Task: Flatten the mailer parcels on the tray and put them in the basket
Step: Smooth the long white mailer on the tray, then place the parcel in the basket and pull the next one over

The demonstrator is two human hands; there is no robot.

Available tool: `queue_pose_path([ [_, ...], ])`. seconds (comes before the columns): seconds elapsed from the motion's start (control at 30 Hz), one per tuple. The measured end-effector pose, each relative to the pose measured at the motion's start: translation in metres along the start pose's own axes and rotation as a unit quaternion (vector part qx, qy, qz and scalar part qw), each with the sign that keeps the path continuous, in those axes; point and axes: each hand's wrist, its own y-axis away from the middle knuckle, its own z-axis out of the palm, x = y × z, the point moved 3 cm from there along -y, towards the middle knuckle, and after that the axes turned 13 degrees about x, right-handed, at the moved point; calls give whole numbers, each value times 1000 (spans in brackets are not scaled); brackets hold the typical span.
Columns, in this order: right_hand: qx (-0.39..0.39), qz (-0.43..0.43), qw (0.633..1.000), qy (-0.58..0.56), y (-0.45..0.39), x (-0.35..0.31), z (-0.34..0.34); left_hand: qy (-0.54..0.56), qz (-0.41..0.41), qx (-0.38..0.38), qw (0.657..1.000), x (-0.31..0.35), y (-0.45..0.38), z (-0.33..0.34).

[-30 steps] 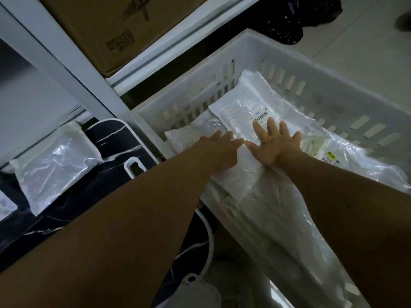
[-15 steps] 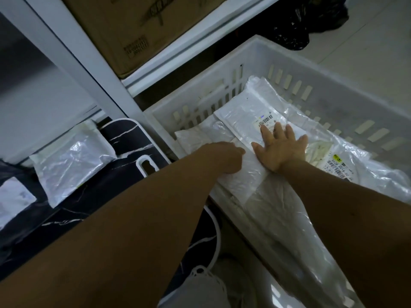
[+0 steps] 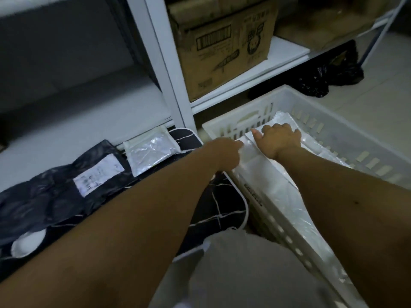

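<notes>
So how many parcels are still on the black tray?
2: a dark plastic mailer with a white label at the left, and a clear shiny bag at the far end. The left arm may hide more.

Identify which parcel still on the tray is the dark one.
The black mailer parcel with a white label, lying at the tray's left end. The other parcel there, the silvery-white mailer beside the shelf post, is pale and smaller.

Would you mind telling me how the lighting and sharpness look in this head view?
Head view: dim, bluish overall; glare on the clear mailer on the tray; label on the dark mailer is smeared by blur; shelf posts bow from wide-angle distortion.
</notes>
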Motion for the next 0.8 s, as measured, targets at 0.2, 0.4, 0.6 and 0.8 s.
queue_pose_path([
  [0.2,-179,-155,970,54,10,-93,-36,1,-75,32,997,-78,88,-26],
  [0.4,-166,-249,950,87,40,-191,-50,35,-179,13,983,-151,181,-20],
  [0.6,-191,-329,920,89,95,-280,-19,53,-271,5,961,-220,253,8],
  [0.8,-166,-398,900,61,139,-338,29,32,-349,-11,937,-269,290,47],
])
